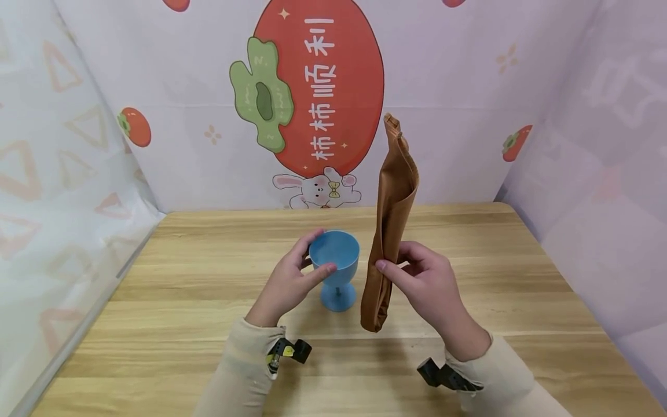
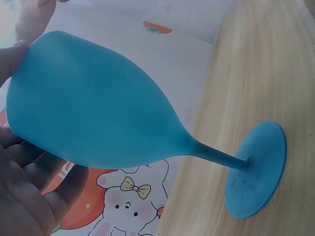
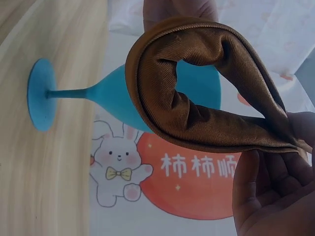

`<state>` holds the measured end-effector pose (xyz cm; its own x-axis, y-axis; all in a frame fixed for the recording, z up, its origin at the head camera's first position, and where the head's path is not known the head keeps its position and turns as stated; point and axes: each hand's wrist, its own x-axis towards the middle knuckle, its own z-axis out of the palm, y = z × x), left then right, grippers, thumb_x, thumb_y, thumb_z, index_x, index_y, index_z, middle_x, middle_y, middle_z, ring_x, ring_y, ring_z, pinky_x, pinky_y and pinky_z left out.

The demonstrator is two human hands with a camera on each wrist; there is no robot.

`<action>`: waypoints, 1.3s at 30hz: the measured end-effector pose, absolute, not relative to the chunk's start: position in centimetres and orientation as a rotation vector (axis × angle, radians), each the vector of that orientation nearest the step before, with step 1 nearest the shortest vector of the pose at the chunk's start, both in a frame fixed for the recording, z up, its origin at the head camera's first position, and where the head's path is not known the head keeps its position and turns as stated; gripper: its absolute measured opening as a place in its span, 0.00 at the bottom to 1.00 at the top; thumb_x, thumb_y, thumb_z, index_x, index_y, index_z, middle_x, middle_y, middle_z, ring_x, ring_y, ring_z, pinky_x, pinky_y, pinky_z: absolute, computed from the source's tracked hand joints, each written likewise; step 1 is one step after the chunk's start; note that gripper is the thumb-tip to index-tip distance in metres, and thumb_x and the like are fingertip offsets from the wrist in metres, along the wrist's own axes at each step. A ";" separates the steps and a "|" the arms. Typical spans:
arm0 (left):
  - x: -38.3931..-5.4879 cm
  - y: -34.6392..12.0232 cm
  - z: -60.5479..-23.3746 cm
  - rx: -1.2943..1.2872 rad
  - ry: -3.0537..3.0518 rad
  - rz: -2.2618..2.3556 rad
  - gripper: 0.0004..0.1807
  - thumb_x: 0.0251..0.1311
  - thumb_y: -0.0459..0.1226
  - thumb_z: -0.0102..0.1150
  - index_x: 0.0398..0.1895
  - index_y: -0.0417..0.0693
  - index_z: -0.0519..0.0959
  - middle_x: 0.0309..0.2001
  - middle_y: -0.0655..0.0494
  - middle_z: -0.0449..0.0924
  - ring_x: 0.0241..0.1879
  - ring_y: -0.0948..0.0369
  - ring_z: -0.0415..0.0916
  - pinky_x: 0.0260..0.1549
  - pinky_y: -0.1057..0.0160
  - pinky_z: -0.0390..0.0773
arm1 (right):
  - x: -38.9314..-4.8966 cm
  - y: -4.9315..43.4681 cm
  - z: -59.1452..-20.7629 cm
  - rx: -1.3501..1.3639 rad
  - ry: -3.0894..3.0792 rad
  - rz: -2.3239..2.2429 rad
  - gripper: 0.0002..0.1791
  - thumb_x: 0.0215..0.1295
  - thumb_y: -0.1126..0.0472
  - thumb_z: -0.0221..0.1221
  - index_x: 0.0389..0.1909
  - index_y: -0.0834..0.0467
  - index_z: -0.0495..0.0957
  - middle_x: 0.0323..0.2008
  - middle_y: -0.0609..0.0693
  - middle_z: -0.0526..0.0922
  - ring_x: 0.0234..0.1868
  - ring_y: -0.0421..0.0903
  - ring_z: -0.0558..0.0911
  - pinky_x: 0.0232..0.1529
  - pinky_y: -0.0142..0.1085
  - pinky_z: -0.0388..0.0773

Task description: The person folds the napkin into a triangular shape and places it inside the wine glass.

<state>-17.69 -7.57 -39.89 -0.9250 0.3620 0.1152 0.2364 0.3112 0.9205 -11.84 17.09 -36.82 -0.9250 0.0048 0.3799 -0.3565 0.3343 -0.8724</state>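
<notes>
A blue plastic goblet (image 1: pixel 345 273) stands upright on the wooden table, its round foot at the tabletop. My left hand (image 1: pixel 289 284) holds its bowl from the left, the thumb near the front of the rim and the fingers round the far side. In the left wrist view the goblet (image 2: pixel 98 103) shows a thin stem. To the right of it, my right hand (image 1: pixel 429 286) pinches a folded brown cloth (image 1: pixel 393 202) between thumb and fingers. The cloth points upward and its lower end hangs over the table. Seen from the right wrist, the cloth (image 3: pixel 140 73) makes an open loop overlapping the goblet.
The light wooden table (image 1: pixel 182 272) spreads beneath both hands. Behind it hangs a white backdrop (image 1: pixel 443 69) printed with a large red persimmon, white characters and a rabbit. Pale patterned curtains (image 1: pixel 52 133) close off the sides. A small black camera sits at each wrist.
</notes>
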 end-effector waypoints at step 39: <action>-17.4 -7.2 -39.9 0.548 2.451 1.718 0.35 0.67 0.42 0.64 0.75 0.57 0.61 0.73 0.49 0.63 0.69 0.45 0.65 0.63 0.41 0.67 | -13.8 18.6 -32.8 0.377 -2.324 1.369 0.10 0.63 0.66 0.68 0.44 0.61 0.84 0.35 0.52 0.86 0.27 0.44 0.84 0.29 0.31 0.80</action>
<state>-17.37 -7.25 -39.93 -0.9304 0.3452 0.1232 0.2335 0.2994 0.9251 -13.82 18.59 -32.83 -0.8770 -0.0220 0.4801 -0.4305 0.4796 -0.7646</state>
